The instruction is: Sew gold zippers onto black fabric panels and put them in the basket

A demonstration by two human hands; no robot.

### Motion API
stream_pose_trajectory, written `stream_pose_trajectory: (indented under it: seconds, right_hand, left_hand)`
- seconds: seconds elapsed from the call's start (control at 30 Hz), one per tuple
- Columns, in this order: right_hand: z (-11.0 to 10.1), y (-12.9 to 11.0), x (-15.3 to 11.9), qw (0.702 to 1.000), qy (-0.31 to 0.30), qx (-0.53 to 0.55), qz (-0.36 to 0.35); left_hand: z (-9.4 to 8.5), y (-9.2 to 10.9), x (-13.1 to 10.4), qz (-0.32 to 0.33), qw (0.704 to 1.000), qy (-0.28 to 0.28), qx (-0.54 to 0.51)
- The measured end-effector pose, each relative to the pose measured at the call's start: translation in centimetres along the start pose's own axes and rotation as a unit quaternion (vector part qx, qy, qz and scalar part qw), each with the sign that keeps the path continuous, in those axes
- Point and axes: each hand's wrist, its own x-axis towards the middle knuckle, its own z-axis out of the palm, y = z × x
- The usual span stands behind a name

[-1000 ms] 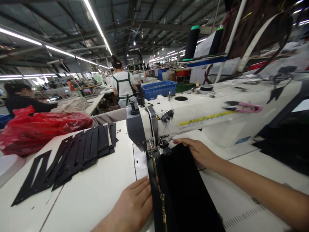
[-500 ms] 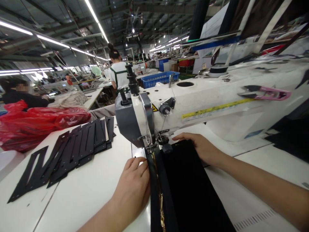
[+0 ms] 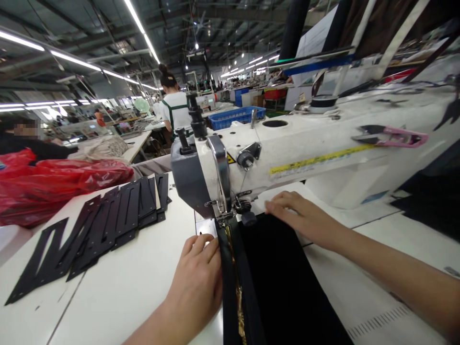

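A long black fabric piece (image 3: pixel 283 278) runs from the near edge up under the presser foot of a white sewing machine (image 3: pixel 309 143). Along its left side lies a gold-toothed zipper (image 3: pixel 235 273) on dark tape, its metal pull towards me. My left hand (image 3: pixel 199 270) is closed on the left edge of the fabric, just short of the presser foot, its thumb hidden. Over the far right corner of the fabric is my right hand (image 3: pixel 305 218), its fingers stretched out to the left; whether the fingertips touch the cloth I cannot tell.
Flat black cut pieces (image 3: pixel 104 220) overlap on the white table at left, before a red plastic bag (image 3: pixel 64 187). Thread snips (image 3: pixel 390 136) and a yellow tape measure (image 3: pixel 323 159) lie on the machine arm. Co-workers sit beyond, near a blue crate (image 3: pixel 237 117).
My right hand has risen slightly and its fingers have shifted a little back from the far edge of the fabric. My left hand and the fabric stay nearly in place.
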Motion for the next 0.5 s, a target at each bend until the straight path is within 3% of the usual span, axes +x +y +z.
stream_pose_trajectory:
  seconds: [0.1,0.33,0.43,0.5]
  right_hand:
    - [0.9,-0.2,0.8,0.995,-0.021,-0.091,-0.023]
    - [2.1,0.7,1.7,0.97,0.009,-0.233,-0.067]
    - [2.3,-1.2,0.6,0.941,0.079,-0.289,-0.156]
    - [3.0,-2.5,-0.4,0.933,0.102,-0.252,-0.234]
  left_hand:
    - [-0.2,0.0,0.3,0.015,1.0,0.006,0.008]
    - [-0.2,0.4,0.5,0.01,1.0,0.019,0.013]
    - [-0.1,0.3,0.4,-0.023,0.999,0.034,-0.005]
    - [0.1,0.2,0.2,-0.037,0.998,0.053,-0.001]
